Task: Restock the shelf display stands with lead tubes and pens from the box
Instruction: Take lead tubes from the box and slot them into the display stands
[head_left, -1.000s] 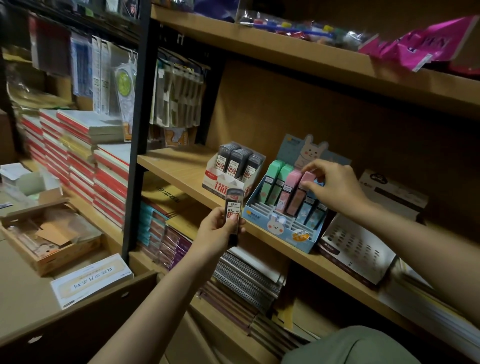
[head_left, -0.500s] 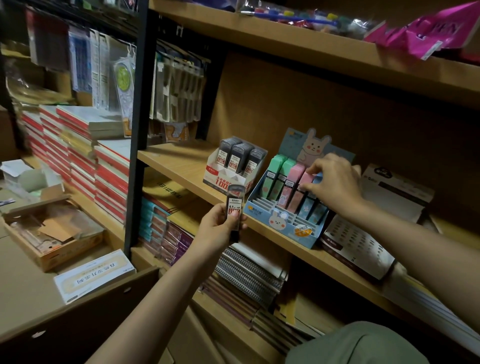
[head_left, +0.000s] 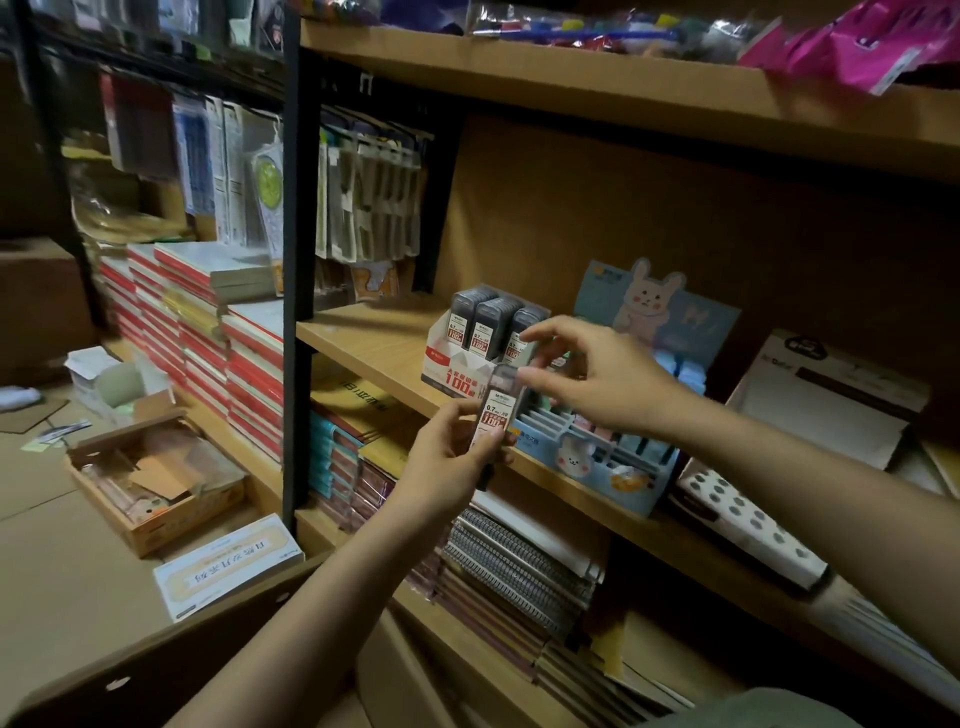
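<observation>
My left hand (head_left: 448, 460) grips a clear lead tube (head_left: 495, 410) with a white and red label, upright in front of the middle shelf's edge. My right hand (head_left: 602, 382) hovers just right of the tube with spread fingers, its thumb tip at the tube's top. Behind them a white and red display stand (head_left: 453, 366) holds three dark lead tubes (head_left: 485, 325). To its right stands a blue bunny display stand (head_left: 597, 470); my right hand hides most of its pastel tubes.
A black shelf post (head_left: 296, 260) rises left of the stands. Stacked notebooks (head_left: 208, 322) fill the left shelves and spiral notebooks (head_left: 519, 564) lie on the lower one. On the floor sit an open cardboard box (head_left: 156, 486) and a white box (head_left: 228, 569). A white dotted pack (head_left: 753, 525) lies right of the blue stand.
My right hand has left the pastel tubes in the blue stand and moved left to the tube in my left hand. My left hand kept its grip on the tube.
</observation>
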